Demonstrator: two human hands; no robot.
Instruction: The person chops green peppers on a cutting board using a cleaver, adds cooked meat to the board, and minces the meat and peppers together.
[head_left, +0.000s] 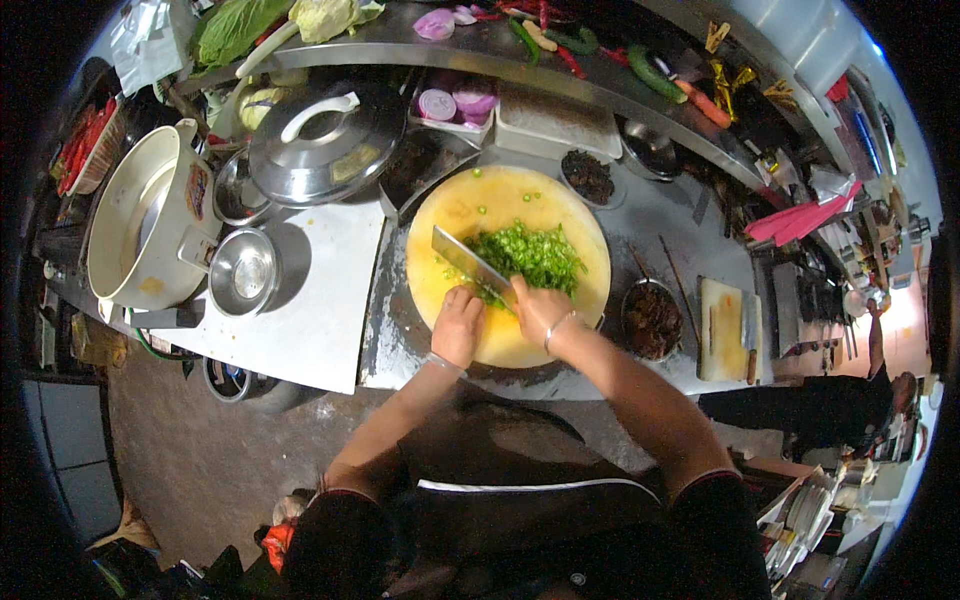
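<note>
A round yellow chopping board (450, 202) lies on the metal counter before me. Chopped green peppers (532, 255) form a heap on its middle, with a few stray rings near the far edge. My right hand (544, 311) grips a cleaver (469, 259), its broad blade slanting to the upper left along the near left side of the heap. Close by the blade, my left hand (459, 322) rests on the board with its fingers bent; whether something is under the fingertips is hidden.
Left of the board are a steel bowl (244, 271), a large cream pot (146, 217) and a steel lid (322, 146). To the right stand a bowl of dark paste (651, 319) and a small cutting board (721, 330) with a knife. Another person (817, 409) stands at the far right.
</note>
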